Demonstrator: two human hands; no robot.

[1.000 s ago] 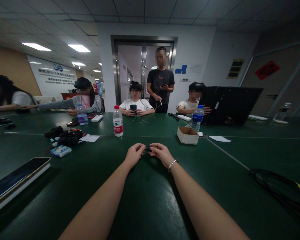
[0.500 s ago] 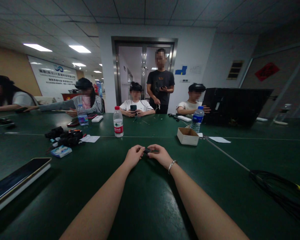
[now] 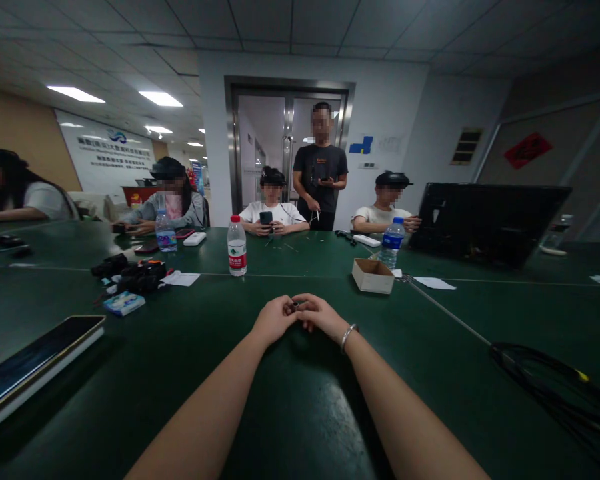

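A small dark piece is pinched between the fingertips of the left hand and those of the right hand, so the grip is closed on it from both sides. A round, ring-like end seems to be shown between the fingers; the rest is covered, and what exactly the piece is cannot be told. For such small work, it is better that the piece is held firmly by one hand, while only light pressure is given by the other, so that slipping is avoided. The fingertips should be placed a little behind the round end, so that it can be seen well. The piece is held above the desk, well apart from its far edge. If the wrists are rested there, a steadier grip may be obtained. Nearer to that edge, an open box is placed at the right and a red-capped bottle at the left.
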